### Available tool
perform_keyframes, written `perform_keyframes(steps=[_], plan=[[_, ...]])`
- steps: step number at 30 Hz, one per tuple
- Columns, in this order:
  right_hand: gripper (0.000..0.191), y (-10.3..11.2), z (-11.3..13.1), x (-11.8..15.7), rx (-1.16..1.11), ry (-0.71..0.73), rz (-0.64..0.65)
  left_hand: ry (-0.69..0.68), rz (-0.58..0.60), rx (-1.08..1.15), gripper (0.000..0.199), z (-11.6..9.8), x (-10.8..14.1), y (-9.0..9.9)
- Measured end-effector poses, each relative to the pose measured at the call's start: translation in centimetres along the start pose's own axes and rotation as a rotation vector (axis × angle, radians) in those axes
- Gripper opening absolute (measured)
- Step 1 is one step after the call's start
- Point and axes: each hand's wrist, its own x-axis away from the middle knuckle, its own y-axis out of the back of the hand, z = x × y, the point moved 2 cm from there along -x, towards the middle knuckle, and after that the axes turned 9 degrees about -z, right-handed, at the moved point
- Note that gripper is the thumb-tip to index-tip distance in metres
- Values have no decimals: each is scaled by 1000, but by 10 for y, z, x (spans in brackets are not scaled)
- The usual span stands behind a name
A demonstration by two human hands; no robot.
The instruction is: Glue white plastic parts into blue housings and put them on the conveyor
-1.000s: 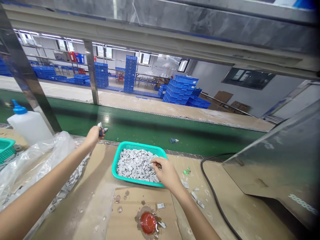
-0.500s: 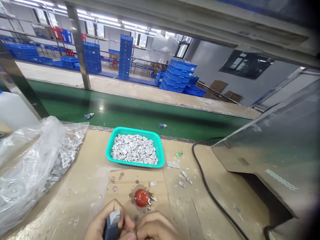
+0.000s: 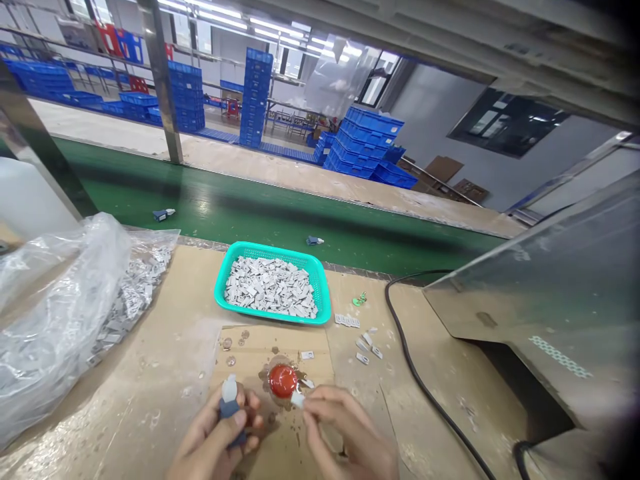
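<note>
Bottle: white bottle (image 3: 30, 197) at the far left; only partly in view.
Bag: clear plastic bag (image 3: 65, 320) on the worktop (image 3: 155, 373); grey pieces (image 3: 133, 293) show at its right side.
Green strip: the green strip (image 3: 240, 207) runs behind the worktop; 2 blue-and-grey clips (image 3: 163, 215) lie on it, well apart.
Left hand: left hand (image 3: 220, 433) curls around 1 dark blue part (image 3: 230, 407), its pale grey tip pointing up; held left of the red disc.
Basket: turquoise basket (image 3: 273, 317) behind the cardboard (image 3: 240, 377); filled with small grey parts.
Red disc: glossy red disc (image 3: 283, 381) on the cardboard, between the hands; dark wet spots around it.
Right hand: right hand (image 3: 345, 427) narrow, fingertips pinching 1 pale piece (image 3: 297, 399) by the disc's lower right edge; whether they touch, cannot tell.
Loose bits: 4 grey tabs (image 3: 363, 359) near a green bit (image 3: 359, 299).
Cable: black cable (image 3: 407, 353) curves beside the metal housing (image 3: 550, 287).
</note>
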Motion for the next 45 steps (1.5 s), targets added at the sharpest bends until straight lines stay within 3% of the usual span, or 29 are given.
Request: perform_keyframes(steps=[5, 14, 17, 22, 26, 32, 40, 45], plan=[[11, -8, -24, -2, -41, -98, -24, -28, 94, -19, 22, -12, -15, 16], [13, -15, -21, 1, -3, -47, 1, -11, 141, 17, 18, -14, -13, 22], [12, -13, -19, -2, 34, -22, 23, -2, 78, 19, 22, -16, -8, 18], [12, -12, -16, -4, 60, -19, 22, -54, -135, -69, 35, -22, 6, 10], [10, -10, -15, -5, 78, -12, 9, -141, -164, -133, 39, -25, 12, 6], [10, -7, -10, -9, 97, 17, 7, -204, -134, -188, 36, -26, 12, 9], [10, -6, -5, -10, 102, 80, -20, -305, -3, -316, 22, -23, 8, 18], [10, -3, -6, -10, 38, 18, -24, -284, 31, -320, 21, -22, 9, 16]])
